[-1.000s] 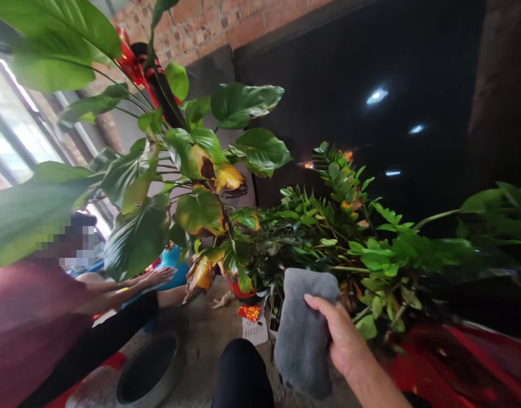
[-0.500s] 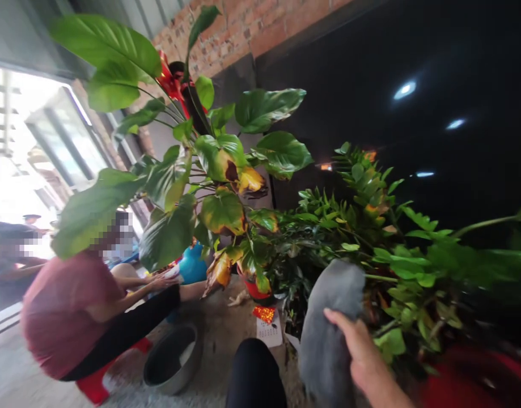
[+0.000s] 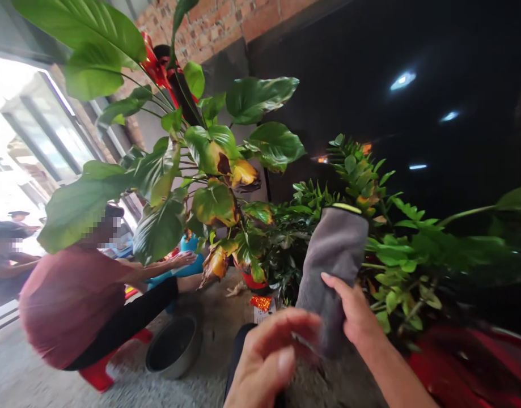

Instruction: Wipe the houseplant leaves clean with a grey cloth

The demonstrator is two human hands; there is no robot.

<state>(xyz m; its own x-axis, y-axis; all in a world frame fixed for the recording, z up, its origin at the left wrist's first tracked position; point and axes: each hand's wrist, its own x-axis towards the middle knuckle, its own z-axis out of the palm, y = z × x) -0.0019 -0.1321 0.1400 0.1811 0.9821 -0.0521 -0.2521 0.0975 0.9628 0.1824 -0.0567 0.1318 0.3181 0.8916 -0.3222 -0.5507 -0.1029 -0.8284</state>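
Note:
In my right hand (image 3: 357, 317) I hold up a soft grey cloth (image 3: 330, 252), folded long, with a dark-edged yellow strip showing at its upper end. My thumb lies across its front; the other fingers are mostly hidden behind it. My left hand (image 3: 266, 354) is low in the middle, just left of the cloth's lower part. Its fingers are curved, slightly blurred and apart from the thumb, and nothing shows in them. Whether its fingertips touch the cloth I cannot tell.
Right behind the cloth are leafy green plants (image 3: 396, 255). A tall potted plant (image 3: 213, 204) with browned leaves rises ahead. To the left, a person in a pink shirt (image 3: 73, 294) sits on a red stool (image 3: 97, 377) beside a grey basin (image 3: 175, 354). A red object (image 3: 468, 362) lies lower right.
My left hand has come into view from below, near the cloth. The cloth has turned and narrowed, so its yellow strip now shows. The seated person's arms have reached forward.

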